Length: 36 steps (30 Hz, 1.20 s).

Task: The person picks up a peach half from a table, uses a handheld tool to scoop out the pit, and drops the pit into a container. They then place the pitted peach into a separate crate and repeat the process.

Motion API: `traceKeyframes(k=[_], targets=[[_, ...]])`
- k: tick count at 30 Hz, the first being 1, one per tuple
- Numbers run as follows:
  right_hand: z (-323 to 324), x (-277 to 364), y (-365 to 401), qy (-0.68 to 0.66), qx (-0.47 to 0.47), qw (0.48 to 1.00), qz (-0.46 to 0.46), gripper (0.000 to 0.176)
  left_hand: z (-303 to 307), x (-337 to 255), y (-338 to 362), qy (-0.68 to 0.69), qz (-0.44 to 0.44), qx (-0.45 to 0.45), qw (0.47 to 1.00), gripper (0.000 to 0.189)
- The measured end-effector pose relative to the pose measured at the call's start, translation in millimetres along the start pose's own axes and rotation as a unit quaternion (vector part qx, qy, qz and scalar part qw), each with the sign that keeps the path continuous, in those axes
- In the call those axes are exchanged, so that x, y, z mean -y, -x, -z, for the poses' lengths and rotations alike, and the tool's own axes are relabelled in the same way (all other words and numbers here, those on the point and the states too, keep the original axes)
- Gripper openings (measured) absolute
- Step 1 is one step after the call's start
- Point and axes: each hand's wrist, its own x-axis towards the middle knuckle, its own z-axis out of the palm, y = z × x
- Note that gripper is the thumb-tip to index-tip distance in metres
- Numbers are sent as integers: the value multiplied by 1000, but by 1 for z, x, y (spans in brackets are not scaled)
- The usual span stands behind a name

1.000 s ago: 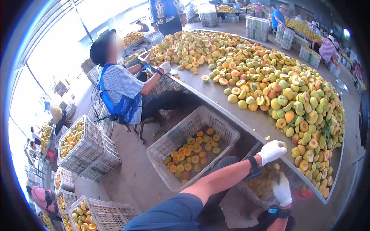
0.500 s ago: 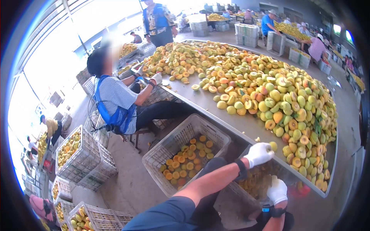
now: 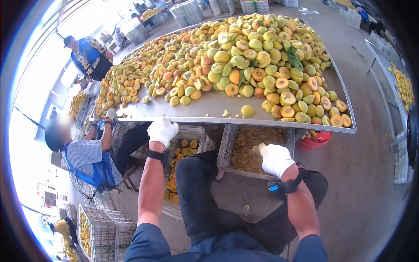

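My left hand (image 3: pixel 163 132), in a white glove, is at the near edge of the metal table (image 3: pixel 209 118), above a crate (image 3: pixel 198 132) of halved yellow-orange fruit. Its fingers are curled in; whatever they may hold is hidden. My right hand (image 3: pixel 278 160), also gloved, is above a second crate (image 3: pixel 223 153) with brown pits or scraps. It is closed, with a small tan thing (image 3: pixel 262 149) at its fingertips that I cannot identify. On the table lies a large heap of yellow-green stone fruit (image 3: pixel 257 56), peach- or apricot-like, many halved. One single fruit (image 3: pixel 247 110) sits near the edge.
A seated co-worker (image 3: pixel 87 153) with gloved hands works at the table's left end; another person (image 3: pixel 87 54) stands behind. A red bucket (image 3: pixel 315 139) is under the right corner. Stacked crates (image 3: pixel 107 233) stand at lower left, and another table (image 3: pixel 384 65) at right.
My view has turned to the right and down. My left hand has moved left along the table edge, away from the single fruit. My right hand is still above the scrap crate.
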Motion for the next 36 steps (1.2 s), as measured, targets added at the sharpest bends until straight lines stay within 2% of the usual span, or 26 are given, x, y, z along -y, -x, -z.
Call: traceKeyframes(k=[1, 3, 6, 7, 8, 9, 10, 11, 14, 19, 21, 23, 24, 25, 26, 27, 28, 29, 32, 33, 36], targets=[[2, 2, 0, -2, 0, 1000, -4, 23, 1, -15, 0, -1, -4, 1, 1000, 33], [6, 6, -1, -11, 5, 1000, -2, 23, -2, -54, 1, 105, -129, -56, 985, 31], [3, 3, 1, -11, -3, 1000, -4, 22, -2, -135, 3, 183, -220, 5, 958, 36], [0, 5, -3, -18, -13, 1000, 1, 21, -13, -156, -1, 178, -252, -14, 951, 39], [-6, 2, -6, -17, -13, 1000, -5, 20, -5, -179, 0, 160, -248, 57, 954, 42], [-10, 0, -8, -14, -17, 1000, -9, 20, -13, -200, -2, 176, -233, 60, 955, 41], [-12, -3, -6, -34, -35, 999, 1, 23, -22, -213, -4, 188, -258, 48, 946, 40], [-13, -6, -6, -18, -25, 1000, -3, 23, -34, -229, -11, 174, -245, 73, 951, 41], [-6, -5, -7, 2, -9, 1000, -5, 24, -51, -249, -22, 157, -249, 99, 951, 35], [-8, -10, -9, 16, -20, 999, 40, 27, -66, -238, -37, 217, -246, 97, 940, 39], [-7, -9, -8, -11, -64, 996, 54, 28, -64, -225, -38, 255, -236, 88, 933, 41], [-4, -6, -10, -4, -62, 997, 52, 30, -56, -207, -32, 515, -139, 127, 836, 41], [-2, -4, -11, -11, -61, 997, 55, 31, -65, -197, -36, 666, -118, 198, 709, 37], [0, -5, -10, -18, -60, 997, 48, 32, -52, -177, -25, 755, -89, 267, 592, 32], [-1, -7, -9, -45, -94, 992, 75, 35, -39, -166, -14, 813, -22, 311, 491, 34], [5, 0, -7, -75, -129, 985, 84, 36, -30, -156, -4, 841, -27, 328, 429, 41], [5, 3, -8, -97, -165, 977, 95, 36, -23, -147, 12, 811, -89, 247, 523, 52], [6, 7, -10, -151, -189, 966, 90, 39, -22, -137, 14, 855, -25, 354, 379, 44], [8, 18, -12, -230, -239, 938, 101, 37, -29, -122, 25, 875, -19, 398, 275, 59], [5, 21, -16, -229, -274, 927, 118, 34, -36, -123, 25, 878, -9, 387, 282, 59], [1, 28, -23, -232, -303, 915, 131, 34, -43, -126, 28, 881, -12, 366, 298, 55]])
